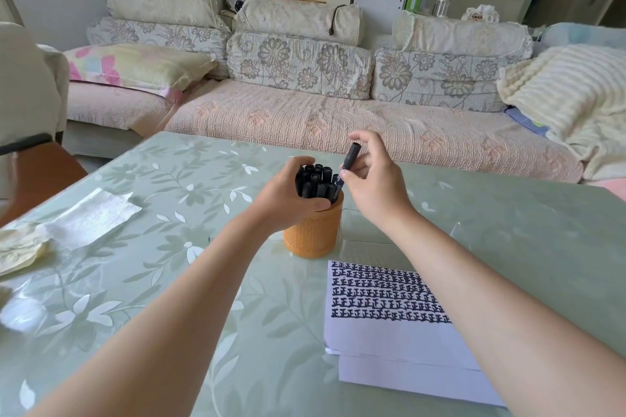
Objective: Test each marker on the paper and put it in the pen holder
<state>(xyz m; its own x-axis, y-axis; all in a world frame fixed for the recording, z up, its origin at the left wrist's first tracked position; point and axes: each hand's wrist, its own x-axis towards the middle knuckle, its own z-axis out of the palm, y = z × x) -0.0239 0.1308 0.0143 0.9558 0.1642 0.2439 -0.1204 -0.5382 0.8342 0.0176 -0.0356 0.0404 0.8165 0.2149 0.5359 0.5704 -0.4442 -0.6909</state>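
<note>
- My right grip [369, 186] pinches a slim black plastic marker [349, 159], low end at the round orange woven pen holder [313, 234].
- My left grip [288, 193] hugs the other markers [313, 179] there.
- Next, I guess: push it down in.

Soft, even daylight fills the room. The strongest white glare sits on the glossy table [27, 315] at the lower left of the frame, a milder sheen spreads across its right half, and only a faint, diffuse shadow shows at the base of the pen holder [313, 237] in the centre. The upper right corner is dimmer and the background along the top edge is slightly soft, while the ink marks on the paper [389, 335] at lower right read crisply. Wide-angle distortion bows the sofa [338, 125] across the middle and stretches everything toward the bottom corners.
</note>
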